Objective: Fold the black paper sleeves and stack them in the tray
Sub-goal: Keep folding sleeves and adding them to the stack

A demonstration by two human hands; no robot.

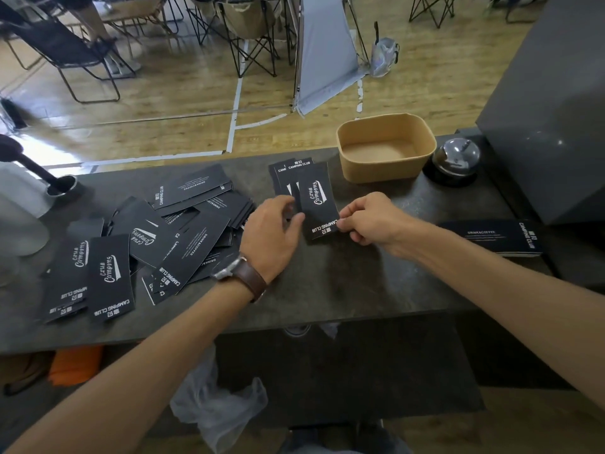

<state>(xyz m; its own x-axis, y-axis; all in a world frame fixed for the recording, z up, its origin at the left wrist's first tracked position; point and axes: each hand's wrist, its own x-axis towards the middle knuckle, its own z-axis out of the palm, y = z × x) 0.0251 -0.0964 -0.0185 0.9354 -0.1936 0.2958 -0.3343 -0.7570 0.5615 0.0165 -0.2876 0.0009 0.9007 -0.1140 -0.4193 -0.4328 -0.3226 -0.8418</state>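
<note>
1. Worktop [327,290] carries a loose heap of sleeves [183,231] at left; a stray elbow could scatter it.
2. Tray [386,147] stands empty beyond the hands.
3. Folded sleeve [319,203] sits between both hands; right hand [370,221] pinches its corner, left hand [275,231] rests its fingers [296,221] on its edge, so it could spring open.

Café counter: service bell [455,158], branded coffee sleeves [183,237], folding camp chairs [248,31] beyond.
</note>
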